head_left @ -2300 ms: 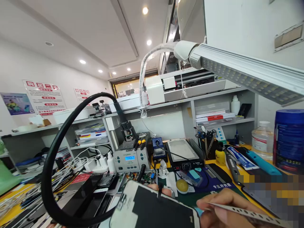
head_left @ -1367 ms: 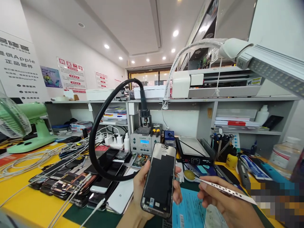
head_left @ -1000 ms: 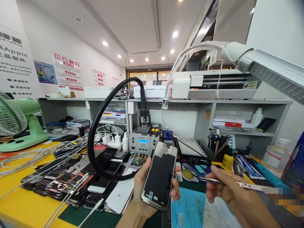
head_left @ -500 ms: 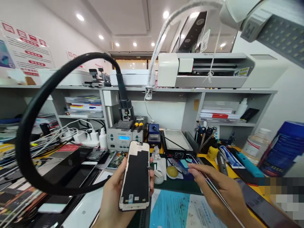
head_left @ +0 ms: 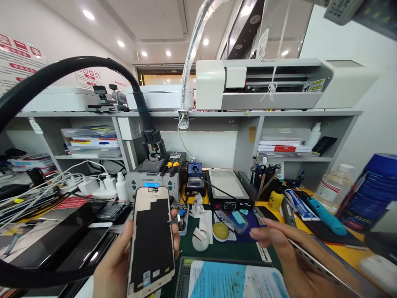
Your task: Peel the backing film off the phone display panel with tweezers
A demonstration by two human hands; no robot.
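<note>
My left hand (head_left: 111, 258) is closed around the edges of a phone screen (head_left: 153, 244), its black and silvery back turned toward me. A small flex cable sticks out from its right edge. Between the fingers of my right hand (head_left: 291, 252) is a pair of metal tweezers (head_left: 316, 260), slanting back to the lower right. The right hand hovers over the right side of the bench, apart from the screen. Below and between the hands lies a blue and white printed sheet (head_left: 232, 281).
A round yellow pad (head_left: 221, 231) and a white round container (head_left: 200, 243) sit on the green mat. Behind stand a heating plate (head_left: 228, 186), a soldering station (head_left: 195, 182) and a grey unit (head_left: 155, 180). A thick black flexible arm (head_left: 71, 62) arches on the left.
My view has shifted. The phone screen in my left hand sits lower and further left in the picture. My right hand with the tweezers has moved a little right.
</note>
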